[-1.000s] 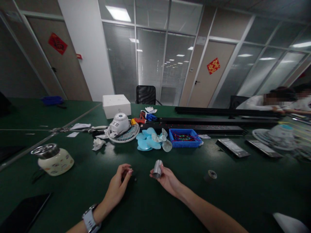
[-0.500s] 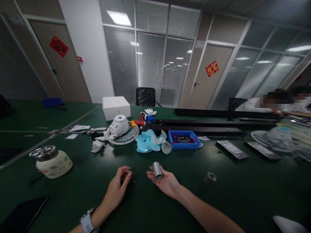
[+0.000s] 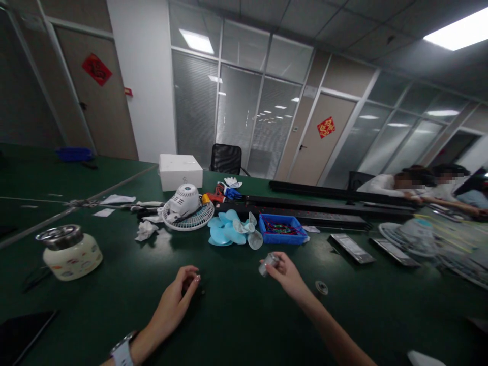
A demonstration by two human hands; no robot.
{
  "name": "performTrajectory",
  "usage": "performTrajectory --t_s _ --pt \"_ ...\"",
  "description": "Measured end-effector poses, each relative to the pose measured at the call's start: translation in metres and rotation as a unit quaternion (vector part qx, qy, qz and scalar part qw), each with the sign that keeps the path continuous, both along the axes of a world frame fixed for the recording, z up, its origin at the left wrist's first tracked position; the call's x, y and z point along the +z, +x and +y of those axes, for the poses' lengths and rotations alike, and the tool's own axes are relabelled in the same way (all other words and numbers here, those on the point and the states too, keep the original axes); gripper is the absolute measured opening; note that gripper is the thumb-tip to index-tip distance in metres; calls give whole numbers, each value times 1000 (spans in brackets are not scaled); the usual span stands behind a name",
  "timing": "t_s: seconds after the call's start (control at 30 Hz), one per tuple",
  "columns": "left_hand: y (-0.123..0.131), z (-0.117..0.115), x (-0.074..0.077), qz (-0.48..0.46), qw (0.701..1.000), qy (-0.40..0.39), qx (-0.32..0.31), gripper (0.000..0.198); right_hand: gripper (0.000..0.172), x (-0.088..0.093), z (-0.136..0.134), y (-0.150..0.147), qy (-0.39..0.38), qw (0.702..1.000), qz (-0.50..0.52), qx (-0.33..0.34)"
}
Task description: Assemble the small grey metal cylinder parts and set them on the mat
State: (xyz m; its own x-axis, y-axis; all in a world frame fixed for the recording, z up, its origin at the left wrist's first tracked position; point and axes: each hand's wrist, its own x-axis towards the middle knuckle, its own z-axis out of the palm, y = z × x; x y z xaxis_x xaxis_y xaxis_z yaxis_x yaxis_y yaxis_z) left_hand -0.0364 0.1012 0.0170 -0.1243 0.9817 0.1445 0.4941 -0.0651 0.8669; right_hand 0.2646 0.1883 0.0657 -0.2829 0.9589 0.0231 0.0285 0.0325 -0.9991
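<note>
My right hand (image 3: 287, 274) is closed around a short silver metal cylinder (image 3: 269, 265), raised over the green table and tilted. The cylinder is slightly blurred and partly covered by my fingers. My left hand (image 3: 179, 295) rests low near the table with its fingers curled and thumb brought to the fingertips; whatever they may pinch is too small or hidden to name. Just right of that thumb lies a tiny round piece (image 3: 203, 292). A round metal part (image 3: 321, 287) stands on the table beyond my right forearm.
Light-blue fan blades (image 3: 224, 231), a blue tray (image 3: 284, 234) of wires and a white fan head (image 3: 186, 203) lie ahead. A cream pot (image 3: 72, 256) is at left, a white box (image 3: 180, 173) behind. Phone-like slabs (image 3: 353, 248) lie right; people (image 3: 412, 185) sit farther off.
My right hand has moved right and turned over, from an open palm carrying the cylinder to fingers wrapped around it. My left hand stays nearly in place. The view has shifted slightly.
</note>
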Motion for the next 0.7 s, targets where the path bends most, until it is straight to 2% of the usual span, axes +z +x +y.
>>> performTrajectory --t_s 0.07,0.1,0.17,0.23,0.3,0.57,0.7 --pt "1 -1 3 1 1000 -5 1 36 36 13 13 35 54 988 -141 -37" --pt "1 -1 5 1 1000 -6 3 37 33 16 19 51 84 968 -227 -69" --pt "2 -1 6 -4 1000 -4 10 39 27 18 26 79 121 908 -382 -121" --pt "2 -1 6 -14 1000 0 13 41 27 13 29 97 113 861 -477 -135" --pt "3 -1 6 -26 999 7 18 42 28 5 31 106 83 846 -512 -126" --pt "4 4 3 -29 999 20 41 48 26 -7 41 115 43 857 -495 -134" --pt "3 4 0 -26 999 26 32 45 29 -26 55 133 34 909 -390 -145"
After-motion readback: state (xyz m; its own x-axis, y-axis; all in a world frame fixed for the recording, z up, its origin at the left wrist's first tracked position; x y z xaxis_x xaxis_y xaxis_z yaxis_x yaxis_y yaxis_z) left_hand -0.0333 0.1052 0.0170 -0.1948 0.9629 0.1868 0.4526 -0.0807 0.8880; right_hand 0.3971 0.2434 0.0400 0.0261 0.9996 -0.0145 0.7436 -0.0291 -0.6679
